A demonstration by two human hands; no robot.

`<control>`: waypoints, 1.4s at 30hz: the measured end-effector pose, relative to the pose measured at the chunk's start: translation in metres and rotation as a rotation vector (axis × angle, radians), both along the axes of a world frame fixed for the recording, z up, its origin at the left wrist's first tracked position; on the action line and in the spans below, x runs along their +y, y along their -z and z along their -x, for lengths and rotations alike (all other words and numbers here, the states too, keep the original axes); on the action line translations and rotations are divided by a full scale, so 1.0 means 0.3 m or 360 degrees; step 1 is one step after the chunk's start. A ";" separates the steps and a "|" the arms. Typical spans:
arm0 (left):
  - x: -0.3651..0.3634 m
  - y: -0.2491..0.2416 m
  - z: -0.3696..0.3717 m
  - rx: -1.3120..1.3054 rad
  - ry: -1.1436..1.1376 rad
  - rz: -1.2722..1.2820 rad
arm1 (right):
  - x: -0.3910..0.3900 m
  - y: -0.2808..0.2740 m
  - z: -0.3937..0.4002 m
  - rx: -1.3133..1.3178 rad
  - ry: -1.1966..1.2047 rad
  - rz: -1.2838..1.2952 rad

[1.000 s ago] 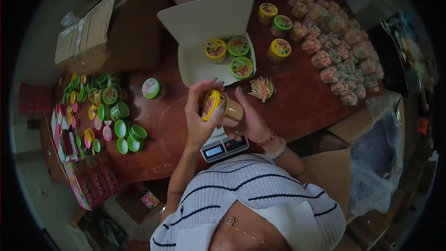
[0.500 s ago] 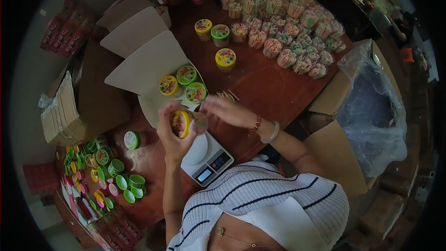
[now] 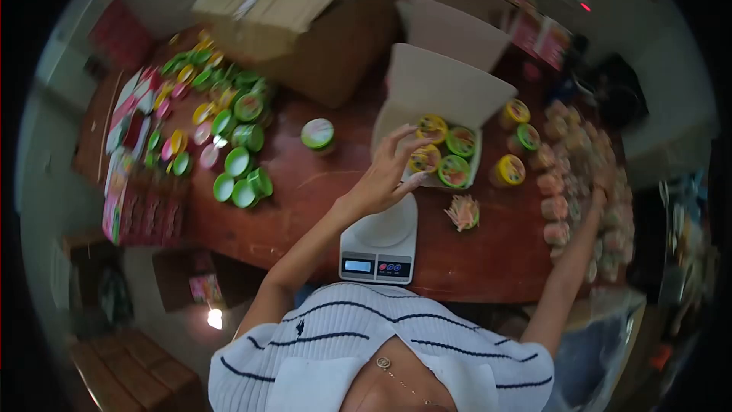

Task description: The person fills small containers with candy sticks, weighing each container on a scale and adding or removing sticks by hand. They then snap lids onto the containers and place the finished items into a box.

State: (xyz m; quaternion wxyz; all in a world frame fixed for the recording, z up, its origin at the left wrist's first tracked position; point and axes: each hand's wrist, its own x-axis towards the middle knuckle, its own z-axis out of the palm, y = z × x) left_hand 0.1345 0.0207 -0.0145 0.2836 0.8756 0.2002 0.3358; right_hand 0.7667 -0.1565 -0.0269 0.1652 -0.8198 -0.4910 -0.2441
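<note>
1. both hands are well apart: the left hand (image 3: pixel 385 175) is just beyond the digital scale (image 3: pixel 381 229), thumb and fingers spread around the yellow-lidded tub (image 3: pixel 425 158); whether they touch it, i cannot tell.
2. far to the right of the scale, the right hand (image 3: pixel 602 177) is among the bundled pastel sticks (image 3: pixel 556 207); its fingers are blurred, so i cannot tell if it pinches one.
3. that tub sits in the open white box (image 3: pixel 451 84), beyond the scale and a little right, next to a second yellow-lidded tub (image 3: pixel 433 127) and two green-lidded tubs (image 3: pixel 455 172).
4. the step in hand looks like placing a tub in the box while reaching for sticks. the next move seems to call for a firm grip on one bundle, and for drawing the left fingers clear without tipping the tubs.
5. half a second ago both hands were together over the scale with a yellow-lidded tub, and the box held three; now it holds four.
</note>
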 end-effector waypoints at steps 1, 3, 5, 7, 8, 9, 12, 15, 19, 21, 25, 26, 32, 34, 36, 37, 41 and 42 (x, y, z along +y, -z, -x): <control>0.004 -0.042 0.076 -0.0037 -0.0026 0.0053 | -0.027 -0.009 -0.008 0.0080 -0.0004 -0.0047; 0.052 -0.086 0.267 -0.0199 -0.0475 -0.0014 | -0.111 -0.071 0.097 0.0309 0.0114 -0.0189; 0.148 -0.090 0.485 -0.0207 -0.1021 -0.0217 | -0.169 -0.192 0.392 0.0631 0.0261 -0.0327; 0.258 -0.044 0.731 -0.0098 -0.1487 -0.0245 | -0.152 -0.293 0.781 0.1001 0.0120 -0.0291; 0.318 0.005 0.863 0.0028 -0.1693 -0.0239 | -0.139 -0.322 0.949 0.1142 -0.0020 -0.0204; 0.403 0.088 1.007 0.0139 -0.1813 -0.0292 | -0.121 -0.330 1.114 0.1202 -0.0256 -0.0092; 0.483 0.167 1.205 0.0525 -0.1962 -0.0284 | -0.021 -0.268 1.489 0.1652 -0.0790 0.0128; 0.588 0.259 1.296 0.0959 -0.1878 0.0119 | 0.074 -0.141 1.710 0.1332 -0.1021 0.0208; 0.554 0.324 1.299 0.0692 -0.1807 0.0221 | 0.091 -0.023 1.801 0.1369 -0.1004 0.0127; 0.391 0.090 1.136 0.0740 -0.1850 0.0065 | 0.064 -0.057 1.774 0.1542 -0.0979 0.0165; 0.268 -0.020 1.079 0.0254 -0.1809 0.0103 | -0.021 -0.105 1.656 0.1920 -0.0673 0.0052; 0.223 -0.059 1.032 -0.0004 -0.1651 0.0264 | -0.035 -0.093 1.618 0.1905 -0.0577 -0.0085; 0.071 -0.151 0.794 -0.0285 -0.1119 0.0519 | -0.051 0.031 1.402 0.1322 -0.0117 -0.0032; 0.073 -0.134 0.758 -0.0207 -0.1080 0.0451 | -0.033 0.059 1.382 0.1309 -0.0149 0.0036; 0.056 -0.127 0.720 -0.0133 -0.1066 0.0474 | -0.019 0.073 1.376 0.1295 -0.0188 0.0105; 0.049 -0.127 0.706 -0.0067 -0.1058 0.0492 | -0.009 0.072 1.378 0.1302 -0.0200 0.0143; 0.047 -0.100 0.699 -0.0029 -0.1012 0.0444 | 0.007 0.075 1.372 0.1284 -0.0228 0.0146; 0.045 -0.100 0.696 -0.0028 -0.1011 0.0447 | 0.010 0.085 1.365 0.1284 -0.0226 0.0148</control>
